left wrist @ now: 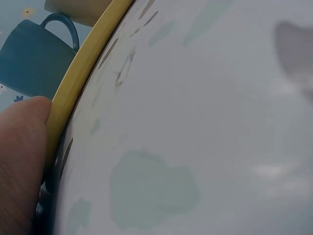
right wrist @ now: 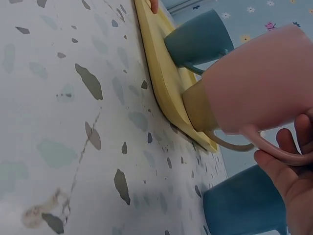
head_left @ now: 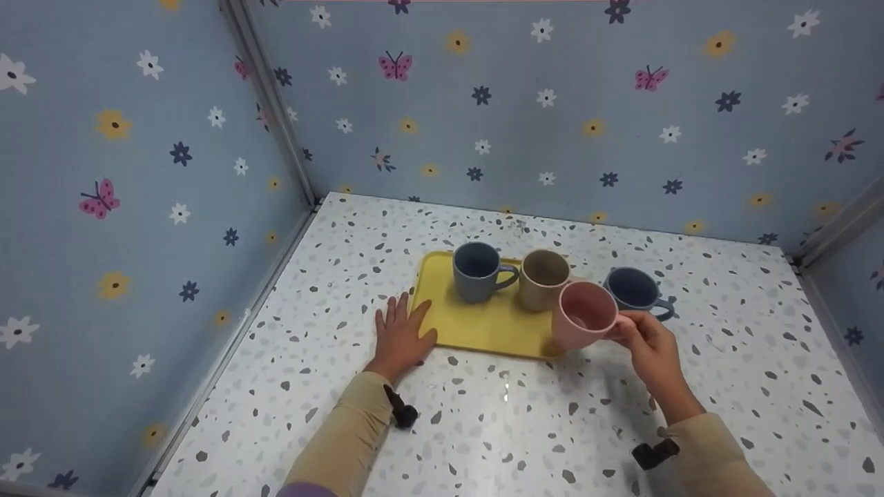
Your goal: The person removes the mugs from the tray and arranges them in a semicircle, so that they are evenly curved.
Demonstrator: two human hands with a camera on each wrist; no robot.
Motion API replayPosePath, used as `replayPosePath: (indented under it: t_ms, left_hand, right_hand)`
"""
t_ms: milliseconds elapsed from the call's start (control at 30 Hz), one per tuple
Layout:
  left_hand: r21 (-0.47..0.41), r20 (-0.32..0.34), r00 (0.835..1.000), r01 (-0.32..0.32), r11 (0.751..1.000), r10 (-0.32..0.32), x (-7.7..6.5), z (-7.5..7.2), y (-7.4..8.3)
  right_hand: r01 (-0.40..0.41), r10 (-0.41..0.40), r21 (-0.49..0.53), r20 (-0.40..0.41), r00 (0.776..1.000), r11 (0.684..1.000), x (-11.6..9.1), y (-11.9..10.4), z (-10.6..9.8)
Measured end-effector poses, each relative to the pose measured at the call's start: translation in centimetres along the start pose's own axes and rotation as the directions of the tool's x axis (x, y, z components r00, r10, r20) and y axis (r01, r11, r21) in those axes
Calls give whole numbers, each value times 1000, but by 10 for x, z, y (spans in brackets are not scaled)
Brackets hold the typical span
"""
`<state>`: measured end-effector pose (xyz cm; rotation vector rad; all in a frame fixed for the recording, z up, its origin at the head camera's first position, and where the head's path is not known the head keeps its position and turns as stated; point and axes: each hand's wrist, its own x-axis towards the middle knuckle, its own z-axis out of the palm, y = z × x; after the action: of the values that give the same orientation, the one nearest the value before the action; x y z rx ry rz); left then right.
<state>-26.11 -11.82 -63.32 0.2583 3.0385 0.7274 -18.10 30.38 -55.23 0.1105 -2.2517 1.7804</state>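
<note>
Far left, I get a blue patterned wall [head_left: 141, 228]. Next, the left hand [head_left: 399, 343]: fingers spread, palm down at the near-left edge of the yellow tray [head_left: 476, 329], thumb touching its rim in my left wrist view. Tray lies flat on the speckled table [head_left: 511, 428]. Grey-blue mug [head_left: 474, 284] stands upright on the tray, handle pointing right at the tan mug [head_left: 535, 295], also upright on it; whether that handle touches, I can't tell. Pink mug [head_left: 579, 330] next: I see it held up off the tray, mouth up, over the near-right corner, partly hiding the tan one from my head view. Dark blue mug [head_left: 630, 293] sits upright on the table just right of the tray, handle to the right. Last, the right hand [head_left: 655, 352], thumb and fingers pinching the pink mug's handle.
</note>
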Motion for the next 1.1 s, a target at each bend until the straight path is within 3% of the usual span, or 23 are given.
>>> replayPosePath:
  t_ms: [233, 600, 767, 1100]
  left_hand:
    - [8, 1, 1000, 7, 1000, -7, 1, 1, 1]
    - [5, -9, 1000, 1, 1000, -1, 3, 1, -1]
    - [-20, -24, 1000, -7, 1000, 7, 3, 2, -2]
    - [-16, -39, 999, -16, 1000, 15, 3, 4, -2]
  right_hand:
    - [-32, 30, -101, -27, 999, 994, -9, -1, -22]
    - [-73, 66, -109, -65, 996, 991, -18, 6, -51]
    - [-51, 42, -115, -77, 996, 992, -21, 7, -58]
    - [-94, 81, -114, -112, 990, 989, -23, 9, -69]
